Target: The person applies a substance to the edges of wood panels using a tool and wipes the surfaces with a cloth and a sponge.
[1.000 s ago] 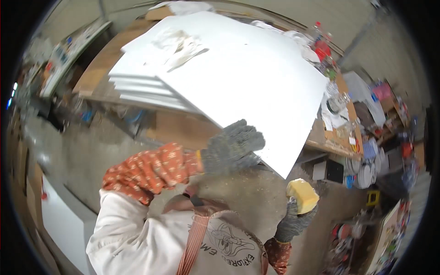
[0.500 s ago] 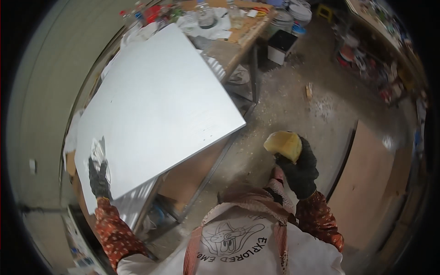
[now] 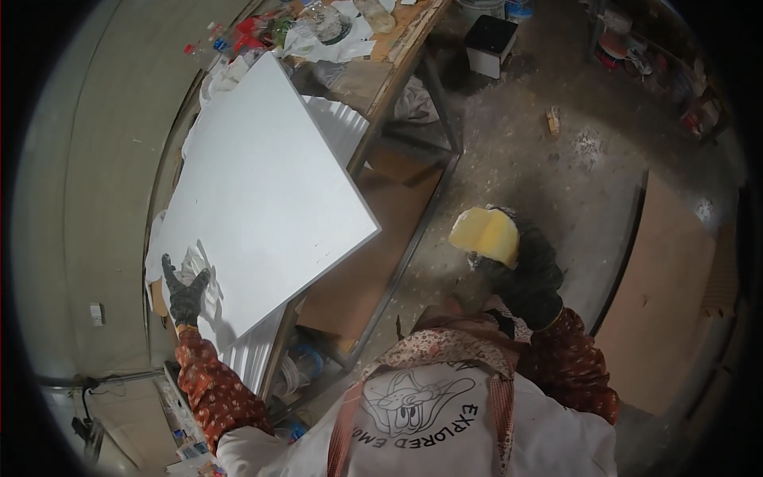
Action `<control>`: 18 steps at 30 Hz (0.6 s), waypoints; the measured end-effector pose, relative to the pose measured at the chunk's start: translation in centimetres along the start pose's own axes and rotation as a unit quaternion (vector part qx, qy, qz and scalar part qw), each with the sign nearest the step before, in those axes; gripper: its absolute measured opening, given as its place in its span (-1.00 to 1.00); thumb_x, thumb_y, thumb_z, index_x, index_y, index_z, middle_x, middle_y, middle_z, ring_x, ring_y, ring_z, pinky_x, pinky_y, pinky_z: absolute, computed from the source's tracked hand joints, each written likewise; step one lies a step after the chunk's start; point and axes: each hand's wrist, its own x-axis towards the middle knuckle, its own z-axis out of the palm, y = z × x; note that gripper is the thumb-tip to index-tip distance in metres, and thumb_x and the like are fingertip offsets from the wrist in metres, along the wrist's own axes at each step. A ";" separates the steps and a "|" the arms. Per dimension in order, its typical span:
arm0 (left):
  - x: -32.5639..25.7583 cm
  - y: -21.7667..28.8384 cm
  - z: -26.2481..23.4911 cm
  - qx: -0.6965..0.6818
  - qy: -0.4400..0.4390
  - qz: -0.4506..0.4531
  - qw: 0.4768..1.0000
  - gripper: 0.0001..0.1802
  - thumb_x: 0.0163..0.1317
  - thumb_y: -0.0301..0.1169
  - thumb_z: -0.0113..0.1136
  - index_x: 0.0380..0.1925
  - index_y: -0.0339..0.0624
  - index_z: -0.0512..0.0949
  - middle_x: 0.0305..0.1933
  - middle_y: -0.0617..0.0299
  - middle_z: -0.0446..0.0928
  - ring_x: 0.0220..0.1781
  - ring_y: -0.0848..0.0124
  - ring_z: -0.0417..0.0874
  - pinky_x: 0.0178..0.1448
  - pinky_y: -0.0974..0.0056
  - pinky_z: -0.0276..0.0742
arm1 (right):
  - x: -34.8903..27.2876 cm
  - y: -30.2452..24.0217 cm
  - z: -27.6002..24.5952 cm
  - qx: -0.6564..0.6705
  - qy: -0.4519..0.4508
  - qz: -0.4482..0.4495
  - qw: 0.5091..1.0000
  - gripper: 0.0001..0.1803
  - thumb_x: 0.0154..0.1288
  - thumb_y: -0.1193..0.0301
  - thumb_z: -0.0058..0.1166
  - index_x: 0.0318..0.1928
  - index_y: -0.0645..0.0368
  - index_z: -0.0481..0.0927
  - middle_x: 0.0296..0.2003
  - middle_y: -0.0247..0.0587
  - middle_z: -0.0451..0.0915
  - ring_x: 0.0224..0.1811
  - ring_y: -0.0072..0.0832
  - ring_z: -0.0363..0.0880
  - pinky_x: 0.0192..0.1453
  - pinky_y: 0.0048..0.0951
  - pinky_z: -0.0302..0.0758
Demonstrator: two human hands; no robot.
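Note:
A large white panel (image 3: 262,183) lies tilted across the workbench at the left, with small dark marks near its right corner. My left hand (image 3: 187,298), in a dark glove, is at the panel's near left edge with its fingers spread. Right beside those fingers is a crumpled white cloth (image 3: 211,296); part of it is hidden by the hand. Off the panel, above the floor, my right hand (image 3: 534,278) in a dark glove grips a yellow sponge (image 3: 485,234). The fingers under the sponge are partly hidden.
Bottles, papers and rags crowd the far end of the wooden workbench (image 3: 397,52). Corrugated white sheets (image 3: 338,123) show beneath the panel. A black-topped box (image 3: 490,44) stands on the floor beyond. Along the right lies a brown board (image 3: 660,278). A wall (image 3: 95,199) borders the left.
My left hand's fingers have spread from around the cloth, which now sits to their right. My right hand still holds the sponge, turned slightly. The whole view has shifted.

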 end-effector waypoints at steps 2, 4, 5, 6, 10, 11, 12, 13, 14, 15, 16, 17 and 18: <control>0.3 4.2 0.7 0.022 -0.112 -0.235 0.965 -0.24 0.07 -0.36 0.30 0.29 -0.07 0.21 0.32 -0.01 0.19 0.28 0.29 0.32 0.22 0.35 0.33 | 0.0 -0.3 -0.3 -0.020 -0.042 0.002 0.999 -0.38 -0.07 0.45 0.30 0.08 0.24 0.43 -0.07 -0.07 0.55 -0.03 -0.32 0.56 0.06 -0.35 0.49; 0.5 -9.8 -0.7 0.259 -0.089 0.213 0.938 -0.53 0.15 -0.29 0.18 0.09 -0.12 0.46 0.19 0.09 0.40 0.16 0.18 0.45 0.17 0.23 0.41 | 0.8 -1.8 -0.2 -0.007 -0.102 -0.007 0.995 -0.37 -0.10 0.42 0.32 0.07 0.24 0.44 -0.07 -0.05 0.55 -0.01 -0.27 0.55 0.08 -0.30 0.48; 1.3 -5.2 0.2 0.126 -0.120 0.054 0.983 -0.56 0.15 -0.30 0.17 0.06 -0.13 0.47 0.11 0.09 0.46 0.11 0.17 0.48 0.15 0.20 0.41 | 1.4 -2.6 -0.4 -0.055 -0.140 -0.046 0.988 -0.34 -0.10 0.36 0.29 0.09 0.21 0.43 -0.02 -0.06 0.52 0.04 -0.23 0.51 0.12 -0.24 0.44; 1.3 0.2 0.8 -0.007 -0.145 -0.114 0.983 -0.58 0.15 -0.31 0.16 0.03 -0.15 0.48 0.03 0.09 0.52 0.06 0.16 0.51 0.13 0.18 0.41 | 1.7 -3.0 -0.5 -0.096 -0.182 -0.086 0.975 -0.32 -0.11 0.29 0.27 0.11 0.18 0.42 0.03 -0.06 0.49 0.08 -0.20 0.47 0.15 -0.19 0.41; 1.1 1.6 0.9 0.230 -0.057 0.267 0.934 -0.61 0.19 -0.34 0.14 0.02 -0.21 0.45 -0.01 0.11 0.50 -0.03 0.23 0.53 0.08 0.23 0.42 | 3.4 -3.4 0.8 -0.121 -0.252 -0.161 0.946 -0.32 -0.18 0.23 0.26 0.07 0.14 0.48 0.25 -0.09 0.25 0.31 -0.18 0.20 0.31 -0.11 0.21; 0.2 2.5 2.1 0.047 -0.055 0.189 0.979 -0.56 0.19 -0.35 0.15 0.08 -0.21 0.40 0.04 0.11 0.47 0.01 0.24 0.51 0.12 0.24 0.39 | 3.8 -3.1 1.3 -0.124 -0.302 -0.149 0.934 -0.32 -0.19 0.24 0.27 0.07 0.11 0.48 0.33 -0.11 0.11 0.37 -0.16 0.06 0.35 -0.08 0.11; -1.2 3.8 3.5 -0.138 -0.048 0.104 0.984 -0.51 0.19 -0.36 0.15 0.13 -0.21 0.35 0.09 0.11 0.43 0.04 0.24 0.50 0.15 0.24 0.37 | 4.1 -2.7 1.7 -0.119 -0.303 -0.152 0.933 -0.32 -0.19 0.24 0.27 0.07 0.11 0.48 0.33 -0.11 0.11 0.37 -0.16 0.06 0.35 -0.08 0.11; -2.2 6.2 4.4 -0.173 -0.060 0.101 0.978 -0.47 0.20 -0.38 0.14 0.17 -0.22 0.29 0.12 0.11 0.40 0.07 0.23 0.49 0.18 0.22 0.36 | 4.3 -2.3 2.1 -0.125 -0.324 -0.146 0.926 -0.33 -0.17 0.24 0.27 0.07 0.08 0.48 0.33 -0.12 0.10 0.37 -0.15 0.06 0.35 -0.07 0.10; -3.1 9.0 4.8 -0.210 -0.072 0.099 0.970 -0.43 0.20 -0.41 0.13 0.21 -0.22 0.23 0.15 0.11 0.37 0.09 0.22 0.47 0.21 0.19 0.35 | 4.4 -1.9 2.4 -0.134 -0.344 -0.140 0.919 -0.34 -0.16 0.25 0.27 0.08 0.05 0.47 0.34 -0.13 0.08 0.37 -0.14 0.06 0.35 -0.06 0.09; -3.6 11.3 4.9 -0.153 -0.082 0.150 0.973 -0.45 0.17 -0.41 0.12 0.18 -0.31 0.30 0.16 0.05 0.39 0.17 0.22 0.43 0.24 0.20 0.32 | 4.5 -1.5 2.6 -0.135 -0.344 -0.140 0.919 -0.34 -0.16 0.25 0.27 0.08 0.05 0.47 0.34 -0.13 0.08 0.37 -0.14 0.06 0.35 -0.06 0.09; -4.6 12.4 4.7 -0.180 -0.075 0.199 0.960 -0.45 0.13 -0.43 0.14 0.16 -0.31 0.34 0.18 0.02 0.39 0.21 0.17 0.41 0.29 0.17 0.28 | 4.6 -1.3 2.7 -0.135 -0.333 -0.130 0.924 -0.31 -0.18 0.23 0.30 0.08 0.03 0.47 0.31 -0.09 0.15 0.33 -0.13 0.13 0.34 -0.07 0.13; -5.7 14.3 4.9 -0.159 -0.080 0.210 0.961 -0.45 0.09 -0.43 0.18 0.14 -0.29 0.37 0.19 -0.01 0.38 0.22 0.12 0.40 0.29 0.13 0.28 | 4.7 -0.9 2.7 -0.140 -0.323 -0.116 0.929 -0.28 -0.21 0.21 0.34 0.09 0.01 0.46 0.27 -0.06 0.23 0.30 -0.12 0.19 0.33 -0.09 0.16; -7.0 17.0 3.2 -0.121 -0.078 0.215 0.966 -0.44 0.04 -0.43 0.22 0.11 -0.27 0.40 0.20 -0.03 0.37 0.24 0.07 0.39 0.30 0.09 0.27 | 4.8 -0.9 2.5 -0.124 -0.328 -0.129 0.927 -0.28 -0.21 0.21 0.34 0.09 0.01 0.46 0.27 -0.06 0.23 0.30 -0.12 0.19 0.33 -0.09 0.16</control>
